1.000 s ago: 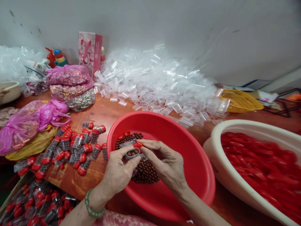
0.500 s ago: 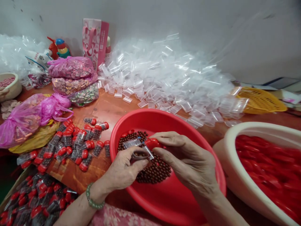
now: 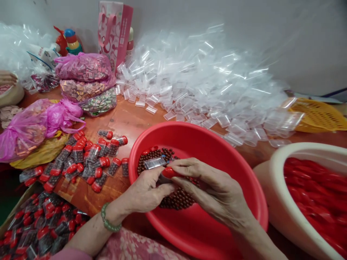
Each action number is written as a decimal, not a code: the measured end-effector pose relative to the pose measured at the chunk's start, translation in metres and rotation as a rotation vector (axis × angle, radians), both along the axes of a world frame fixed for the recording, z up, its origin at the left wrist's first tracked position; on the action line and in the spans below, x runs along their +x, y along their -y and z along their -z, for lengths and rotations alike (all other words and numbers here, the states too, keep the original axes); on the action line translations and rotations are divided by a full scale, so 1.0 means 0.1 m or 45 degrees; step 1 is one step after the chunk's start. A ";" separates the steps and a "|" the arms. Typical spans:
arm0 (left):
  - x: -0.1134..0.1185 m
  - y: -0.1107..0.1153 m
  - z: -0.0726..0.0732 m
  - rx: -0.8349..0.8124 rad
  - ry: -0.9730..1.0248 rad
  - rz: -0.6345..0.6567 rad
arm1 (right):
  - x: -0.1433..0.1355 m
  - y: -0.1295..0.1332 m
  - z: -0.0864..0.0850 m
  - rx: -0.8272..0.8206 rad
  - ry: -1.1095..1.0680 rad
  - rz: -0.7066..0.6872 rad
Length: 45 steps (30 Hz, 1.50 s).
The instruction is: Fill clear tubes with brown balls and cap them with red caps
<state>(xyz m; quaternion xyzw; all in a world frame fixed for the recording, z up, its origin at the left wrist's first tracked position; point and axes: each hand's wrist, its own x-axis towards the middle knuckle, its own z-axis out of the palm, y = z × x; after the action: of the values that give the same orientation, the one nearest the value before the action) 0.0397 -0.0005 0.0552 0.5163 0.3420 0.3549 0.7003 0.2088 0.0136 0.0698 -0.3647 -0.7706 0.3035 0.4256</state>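
First, at the far left, a co-worker's hand (image 3: 7,77) is at a white bowl (image 3: 15,96). Next, pink plastic bags (image 3: 84,67) are stacked on the tabletop (image 3: 132,117). Filled bottles (image 3: 93,153) with red tops lie loose in front of them; a further heap (image 3: 42,227) occupies the lower-left corner. The left hand (image 3: 146,191), wearing a green bracelet (image 3: 104,217), clamps a small clear bottle (image 3: 162,180) between thumb and fingers, above brown balls (image 3: 177,199) in the red basin (image 3: 187,229). An uncapped clear bottle (image 3: 154,163) lies on the balls. The right hand (image 3: 217,186) has its fingers closed on a red cap (image 3: 168,172), positioned at the mouth of the held bottle; full seating cannot be confirmed. Behind the basin, empty bottles (image 3: 200,83) form a pile. At far right, a white tub (image 3: 276,180) contains loose red caps (image 3: 314,198), near a yellow basket (image 3: 317,113).
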 end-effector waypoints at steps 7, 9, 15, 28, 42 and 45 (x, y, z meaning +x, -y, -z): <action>0.01 -0.03 0.04 -0.076 0.115 0.039 | 0.03 0.04 0.08 0.105 0.180 0.006; 0.01 -0.03 0.03 -0.114 0.164 0.030 | 0.04 0.06 0.09 0.185 0.262 -0.001; 0.03 -0.07 0.08 -0.326 0.268 0.012 | 0.03 0.10 0.19 0.349 0.514 0.015; 0.05 -0.10 0.06 -0.082 0.167 0.134 | 0.04 0.04 0.12 -0.097 0.023 0.040; 0.07 -0.15 0.13 -0.440 0.138 0.332 | 0.10 0.10 0.11 0.124 0.241 0.036; 0.06 -0.16 0.16 -0.500 0.292 0.273 | 0.07 0.12 0.10 0.203 0.428 0.052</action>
<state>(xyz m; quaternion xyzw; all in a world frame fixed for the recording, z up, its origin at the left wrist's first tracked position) 0.0459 0.0155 0.0395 0.3601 0.2659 0.2617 0.8551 0.2160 0.0015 0.0594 -0.3910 -0.8449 0.1675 0.3243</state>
